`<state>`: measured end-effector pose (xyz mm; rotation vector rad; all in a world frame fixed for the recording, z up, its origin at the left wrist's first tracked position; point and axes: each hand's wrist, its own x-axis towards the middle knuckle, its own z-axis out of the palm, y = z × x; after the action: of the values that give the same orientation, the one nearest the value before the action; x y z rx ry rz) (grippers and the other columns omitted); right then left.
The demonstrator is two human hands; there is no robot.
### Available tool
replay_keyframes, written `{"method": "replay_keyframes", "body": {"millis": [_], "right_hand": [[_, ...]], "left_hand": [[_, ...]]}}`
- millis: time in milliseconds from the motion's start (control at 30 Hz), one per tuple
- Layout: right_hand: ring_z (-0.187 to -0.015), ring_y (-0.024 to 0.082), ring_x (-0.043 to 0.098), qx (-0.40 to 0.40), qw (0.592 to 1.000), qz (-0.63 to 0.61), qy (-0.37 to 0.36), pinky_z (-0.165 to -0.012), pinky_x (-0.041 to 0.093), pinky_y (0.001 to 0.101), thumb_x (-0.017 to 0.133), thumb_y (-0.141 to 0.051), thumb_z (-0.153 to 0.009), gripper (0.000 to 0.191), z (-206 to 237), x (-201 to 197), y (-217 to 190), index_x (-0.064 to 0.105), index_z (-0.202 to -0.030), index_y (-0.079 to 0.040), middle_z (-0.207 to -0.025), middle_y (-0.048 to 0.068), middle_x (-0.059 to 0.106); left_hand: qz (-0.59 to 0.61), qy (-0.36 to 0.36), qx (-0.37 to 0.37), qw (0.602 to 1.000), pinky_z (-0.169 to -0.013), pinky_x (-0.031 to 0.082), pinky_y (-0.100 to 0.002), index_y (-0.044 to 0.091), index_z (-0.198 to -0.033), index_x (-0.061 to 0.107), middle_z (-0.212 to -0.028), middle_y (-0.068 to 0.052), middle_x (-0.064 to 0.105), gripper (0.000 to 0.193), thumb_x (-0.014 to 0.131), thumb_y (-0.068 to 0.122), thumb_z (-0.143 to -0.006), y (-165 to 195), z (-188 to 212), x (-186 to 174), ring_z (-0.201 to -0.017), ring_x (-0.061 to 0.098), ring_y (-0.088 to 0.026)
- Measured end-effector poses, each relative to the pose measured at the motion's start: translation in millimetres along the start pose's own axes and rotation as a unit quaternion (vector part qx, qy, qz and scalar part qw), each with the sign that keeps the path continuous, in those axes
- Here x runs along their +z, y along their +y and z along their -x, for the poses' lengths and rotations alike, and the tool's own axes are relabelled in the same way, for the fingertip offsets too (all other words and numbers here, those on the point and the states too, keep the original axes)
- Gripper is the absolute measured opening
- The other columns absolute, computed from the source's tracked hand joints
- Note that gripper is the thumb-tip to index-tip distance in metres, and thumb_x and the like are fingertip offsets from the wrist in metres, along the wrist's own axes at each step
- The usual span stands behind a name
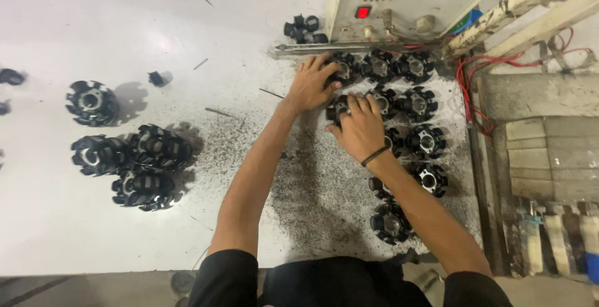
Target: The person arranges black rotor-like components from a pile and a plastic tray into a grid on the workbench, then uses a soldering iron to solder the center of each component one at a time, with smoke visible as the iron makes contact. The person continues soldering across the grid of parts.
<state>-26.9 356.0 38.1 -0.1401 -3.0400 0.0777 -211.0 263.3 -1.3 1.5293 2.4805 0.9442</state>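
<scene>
Both hands work among the black finned parts by the grey control box [399, 1]. From the head camera, my left hand [310, 87] lies spread, fingers wide, on the top-left part [344, 68]. My right hand [360, 129], a dark band at the wrist, curls over another part [337, 108] just below; whether it grips I cannot tell. More parts [419, 104] sit in rows on the white worktop [62, 232], with a separate cluster [134, 160] well apart to my left.
</scene>
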Motion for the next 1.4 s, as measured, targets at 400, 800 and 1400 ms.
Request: {"method": "replay_keyframes", "body": {"millis": [400,800,1400], "right_hand": [[-0.136,0.035,0.049,-0.041,0.994,-0.024,0.094,-0.120,0.022,0.0563,0.064,-0.049,-0.090,0.055,51,-23,23,0.071,-0.123,-0.005,-0.146,0.025,0.054],[-0.136,0.033,0.051,-0.070,0.996,0.025,0.056,-0.123,0.018,0.0552,0.066,-0.043,-0.094,0.038,20,6,21,0.075,-0.106,-0.008,-0.138,0.024,0.059],[-0.134,0.036,0.049,-0.076,0.993,-0.089,-0.011,-0.120,0.024,0.0572,0.068,-0.033,-0.093,0.043,108,-23,-8,0.071,-0.118,0.001,-0.139,0.028,0.056]], "left_hand": [[-0.366,0.054,-0.463,0.805,-0.115,0.023,-0.061,-0.005,-0.149,0.046,-0.151,-0.031,0.046,0.093,0.065,0.064,-0.091,-78,211,-214,-0.140,0.039,-0.048],[-0.365,0.098,-0.362,0.852,-0.103,0.044,-0.063,-0.010,-0.124,0.061,-0.143,-0.037,0.048,0.063,0.069,0.042,-0.091,-24,244,-147,-0.131,0.043,-0.055],[0.125,0.038,-0.054,0.990,-0.104,0.055,-0.045,0.012,-0.120,0.072,-0.142,-0.014,0.060,0.037,0.083,0.024,-0.088,80,140,7,-0.122,0.060,-0.031]]}}
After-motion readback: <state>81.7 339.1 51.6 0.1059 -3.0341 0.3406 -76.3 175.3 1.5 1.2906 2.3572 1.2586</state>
